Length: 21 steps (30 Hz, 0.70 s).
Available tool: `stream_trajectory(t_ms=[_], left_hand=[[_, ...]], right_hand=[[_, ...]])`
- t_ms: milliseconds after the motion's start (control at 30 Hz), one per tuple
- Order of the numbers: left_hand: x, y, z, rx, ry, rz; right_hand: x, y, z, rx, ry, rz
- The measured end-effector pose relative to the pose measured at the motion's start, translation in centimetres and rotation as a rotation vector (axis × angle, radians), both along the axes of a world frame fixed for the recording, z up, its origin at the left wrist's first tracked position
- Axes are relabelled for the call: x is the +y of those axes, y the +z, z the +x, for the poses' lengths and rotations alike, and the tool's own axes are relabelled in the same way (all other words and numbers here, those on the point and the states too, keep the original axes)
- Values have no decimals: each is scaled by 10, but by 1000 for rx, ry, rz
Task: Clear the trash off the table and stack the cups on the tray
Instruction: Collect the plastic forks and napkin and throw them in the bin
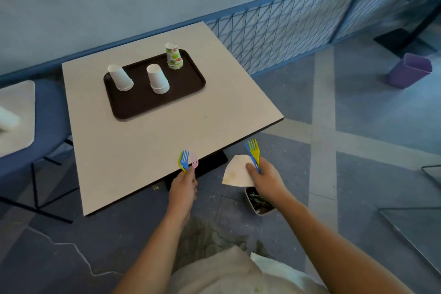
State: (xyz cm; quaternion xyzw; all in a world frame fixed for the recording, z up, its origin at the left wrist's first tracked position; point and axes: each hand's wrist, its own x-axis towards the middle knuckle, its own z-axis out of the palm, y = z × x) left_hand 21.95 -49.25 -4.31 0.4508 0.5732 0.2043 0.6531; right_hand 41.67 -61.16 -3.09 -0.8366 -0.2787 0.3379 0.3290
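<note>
Matt dark plastic tray [133, 107]; paper cups [158, 79]; glossy plastic forks [185, 160]; smooth matt table [148, 145].

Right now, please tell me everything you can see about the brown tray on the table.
The brown tray is a dark, shallow rectangle with rounded corners and a low raised rim; it looks like plastic. It lies flat on the far half of the pale table, turned at an angle to its edges. Three lots of upside-down cups stand on it: a white stack, another white stack and a fruit-printed stack near its far right corner. Neither hand touches it.
</note>
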Motion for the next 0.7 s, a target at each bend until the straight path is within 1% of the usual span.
stream_trajectory(t_ms=[100, 200, 467, 700], left_hand=[[-22, -2, 16, 11, -29, -3], [-28, -4, 30, 15, -100, 30], [2, -16, 87, 65, -216, 70], [11, -7, 126, 55, -269, -64]], right_hand=[[-16, 4, 20, 3, -6, -5], [-20, 3, 37, 24, -16, -18], [-1, -4, 77, 31, -34, -81], [11, -9, 113, 95, -137, -89]])
